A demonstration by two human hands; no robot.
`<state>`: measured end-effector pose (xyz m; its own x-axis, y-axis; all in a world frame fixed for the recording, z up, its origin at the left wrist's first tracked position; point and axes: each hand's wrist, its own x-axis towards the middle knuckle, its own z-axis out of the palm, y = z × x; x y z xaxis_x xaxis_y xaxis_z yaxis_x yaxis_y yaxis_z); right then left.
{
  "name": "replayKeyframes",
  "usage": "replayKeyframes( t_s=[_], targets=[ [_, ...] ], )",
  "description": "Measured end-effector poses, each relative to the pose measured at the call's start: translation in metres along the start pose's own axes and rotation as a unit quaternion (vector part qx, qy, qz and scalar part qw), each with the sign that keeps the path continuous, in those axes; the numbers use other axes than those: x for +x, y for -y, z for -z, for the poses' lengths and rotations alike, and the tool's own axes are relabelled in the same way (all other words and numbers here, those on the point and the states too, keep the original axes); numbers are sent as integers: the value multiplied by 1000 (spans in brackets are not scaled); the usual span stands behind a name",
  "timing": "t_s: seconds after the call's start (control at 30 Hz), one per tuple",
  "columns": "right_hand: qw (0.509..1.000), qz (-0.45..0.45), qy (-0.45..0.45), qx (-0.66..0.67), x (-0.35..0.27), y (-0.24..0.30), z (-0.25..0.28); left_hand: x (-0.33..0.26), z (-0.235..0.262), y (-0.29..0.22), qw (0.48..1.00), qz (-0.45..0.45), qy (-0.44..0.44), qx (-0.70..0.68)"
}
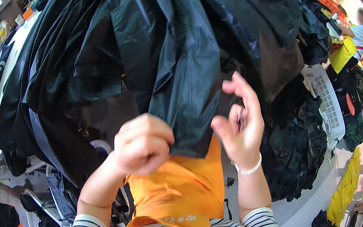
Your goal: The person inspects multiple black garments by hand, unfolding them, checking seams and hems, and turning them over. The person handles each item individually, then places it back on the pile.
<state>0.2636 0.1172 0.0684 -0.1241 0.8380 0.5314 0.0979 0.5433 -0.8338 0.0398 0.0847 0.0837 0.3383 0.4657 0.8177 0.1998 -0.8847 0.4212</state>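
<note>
A long piece of shiny black fabric (184,109) hangs down toward me from the heap, its hemmed lower end in front of my body. My left hand (143,144) is closed at the left corner of that hem, fingers curled, gripping the cloth edge. To the right of the fabric, my right hand (243,123) is raised with thumb and fingers apart, close to the cloth's right edge but not clearly touching it. A small dark thing shows at one of its fingers, too small to tell. The wrist wears a white beaded bracelet (250,166).
A large heap of black fabric (125,20) covers the table ahead. At right stands a white plastic basket (326,104) next to piled black cloth (292,144). Yellow cloth (344,185) lies farther right. Another person (359,37) stands at the far right.
</note>
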Motion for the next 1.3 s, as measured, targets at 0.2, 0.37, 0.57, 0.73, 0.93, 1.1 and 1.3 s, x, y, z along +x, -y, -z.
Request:
replayKeyframes(
  t_s=[0.2,0.37,0.57,0.73,0.93,1.1,1.3],
  targets=[
    [983,-49,163,64,13,-34,-92,33,16,-38,958,76,238,-143],
    [949,14,316,16,-34,-36,-235,98,56,-4,947,216,209,117],
    [918,31,394,9,-11,-27,-210,25,142,136,714,214,225,627],
    [960,171,-52,-217,40,-65,-50,14,213,150,609,244,268,705],
    [876,-60,-217,-426,43,-113,106,14,202,156,650,201,248,689],
    [900,7,-230,-371,17,-72,96,17,196,142,793,247,148,536],
    [983,21,-139,-117,-1,-19,9,41,34,49,917,192,270,221]
  ],
)
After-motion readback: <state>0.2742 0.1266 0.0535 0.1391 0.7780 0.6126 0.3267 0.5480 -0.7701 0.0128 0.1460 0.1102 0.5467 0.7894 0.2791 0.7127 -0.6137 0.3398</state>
